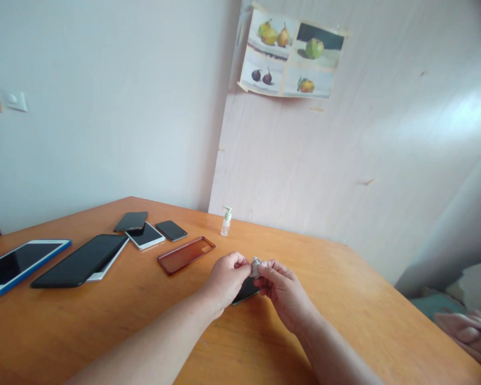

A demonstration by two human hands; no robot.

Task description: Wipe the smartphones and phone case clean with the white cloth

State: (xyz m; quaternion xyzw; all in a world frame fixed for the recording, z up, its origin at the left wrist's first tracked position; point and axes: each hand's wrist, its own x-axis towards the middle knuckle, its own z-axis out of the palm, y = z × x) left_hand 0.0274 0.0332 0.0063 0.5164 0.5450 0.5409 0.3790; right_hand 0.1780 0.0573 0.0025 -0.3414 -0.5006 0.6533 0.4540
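A small, crumpled grey cloth (pixel 256 266) is pinched between the fingertips of my right hand (pixel 279 286). My left hand (pixel 230 278) meets it from the other side, thumb and forefinger closed at the cloth's edge. Beneath both hands lies a dark phone (pixel 246 290) on the table, partly covered by them. To the left of my hands is a reddish-brown, see-through phone case (pixel 186 255). Behind them a small clear pump bottle (pixel 225 223) with a pale green top stands upright.
On the wooden table (pixel 160 321), a blue-cased tablet (pixel 22 262), a large black tablet (pixel 82 261) over a white device (pixel 109 266), a white phone (pixel 146 237), a dark phone (pixel 131 221) and a small black phone (pixel 171 230) lie left. Fruit pictures (pixel 292 56) hang behind.
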